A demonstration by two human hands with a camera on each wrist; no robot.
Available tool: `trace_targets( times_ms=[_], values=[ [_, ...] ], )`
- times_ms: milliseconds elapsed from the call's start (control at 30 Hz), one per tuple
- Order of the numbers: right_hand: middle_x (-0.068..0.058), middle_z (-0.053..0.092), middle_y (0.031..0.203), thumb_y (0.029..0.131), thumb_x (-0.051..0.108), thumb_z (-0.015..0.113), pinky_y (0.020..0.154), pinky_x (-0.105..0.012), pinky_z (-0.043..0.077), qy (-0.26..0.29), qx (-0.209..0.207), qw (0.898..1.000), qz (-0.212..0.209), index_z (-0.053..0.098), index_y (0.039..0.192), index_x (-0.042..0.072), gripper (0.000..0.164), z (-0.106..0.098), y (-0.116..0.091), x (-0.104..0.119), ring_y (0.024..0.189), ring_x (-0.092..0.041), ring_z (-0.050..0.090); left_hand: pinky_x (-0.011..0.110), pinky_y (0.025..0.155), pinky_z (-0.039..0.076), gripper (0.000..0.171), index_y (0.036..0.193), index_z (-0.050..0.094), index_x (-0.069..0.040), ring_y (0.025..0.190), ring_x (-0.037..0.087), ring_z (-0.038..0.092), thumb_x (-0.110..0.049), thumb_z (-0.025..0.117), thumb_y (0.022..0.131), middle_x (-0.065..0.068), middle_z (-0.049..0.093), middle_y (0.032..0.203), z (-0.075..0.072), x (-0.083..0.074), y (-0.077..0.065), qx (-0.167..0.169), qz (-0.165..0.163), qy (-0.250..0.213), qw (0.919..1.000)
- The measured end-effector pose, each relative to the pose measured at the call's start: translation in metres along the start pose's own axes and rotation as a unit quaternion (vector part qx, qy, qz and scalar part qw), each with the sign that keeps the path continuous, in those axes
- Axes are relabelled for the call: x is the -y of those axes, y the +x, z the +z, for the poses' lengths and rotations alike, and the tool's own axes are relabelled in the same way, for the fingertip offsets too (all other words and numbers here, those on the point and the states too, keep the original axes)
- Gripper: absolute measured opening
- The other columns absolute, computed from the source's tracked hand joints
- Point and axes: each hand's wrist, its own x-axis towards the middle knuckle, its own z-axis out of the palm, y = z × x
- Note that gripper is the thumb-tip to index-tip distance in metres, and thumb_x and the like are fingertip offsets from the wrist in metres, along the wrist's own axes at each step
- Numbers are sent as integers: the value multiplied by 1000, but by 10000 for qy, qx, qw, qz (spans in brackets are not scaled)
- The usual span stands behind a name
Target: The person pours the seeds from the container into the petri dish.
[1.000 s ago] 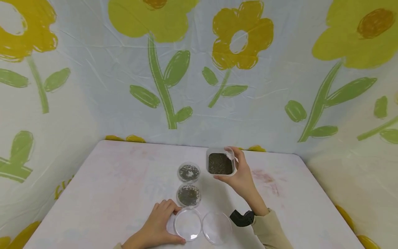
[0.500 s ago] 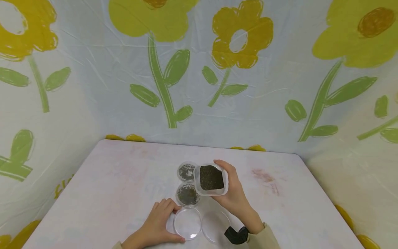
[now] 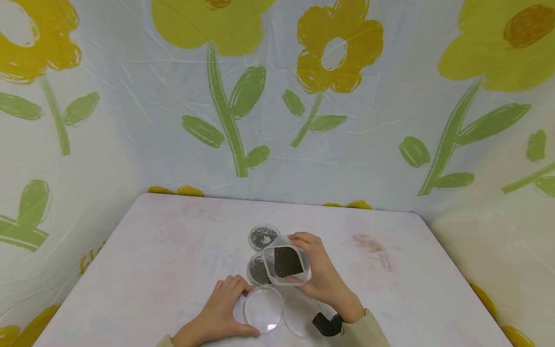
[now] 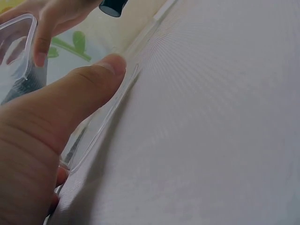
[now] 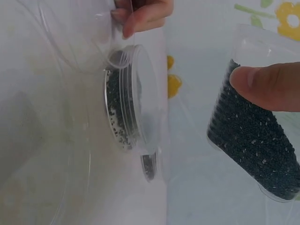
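Observation:
My right hand (image 3: 323, 279) grips a clear square plastic container (image 3: 287, 262) from its right side, above the table. Small dark grains fill part of it; they lie on a slant in the tilted container, as the right wrist view shows, with the thumb (image 5: 267, 86) against the wall. Near the table's front, my left hand (image 3: 218, 313) holds a clear round petri dish (image 3: 263, 308) between thumb and fingers; no grains show in it. Just behind stands a round dish with dark grains (image 3: 257, 270), partly hidden by the container. Another grain-filled dish (image 3: 264, 236) stands farther back.
A clear round lid or dish (image 3: 297, 315) lies right of the held dish, partly under my right forearm. The pale table (image 3: 173, 250) meets a flower-printed cloth (image 3: 373, 159) at its back and sides. A black wrist mount (image 3: 327, 325) sits on the right wrist.
My right hand has brought the container left and toward me, and tilted it further. It now covers part of the nearer grain-filled dish. My left hand stays at the petri dish.

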Motion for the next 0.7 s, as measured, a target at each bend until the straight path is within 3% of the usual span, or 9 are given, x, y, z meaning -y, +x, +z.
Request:
trace_targets(
  times_ms=[700],
  values=[
    [-14, 52, 132, 48, 3, 76, 105, -42, 32, -406, 608, 9972, -177, 51, 129, 2, 84, 10, -6, 3, 122, -34, 42, 24, 76, 29, 77, 108, 58, -23, 92, 1, 39, -76, 79, 57, -18, 48, 101, -1, -1, 1, 26, -10, 23, 10000]
  ],
)
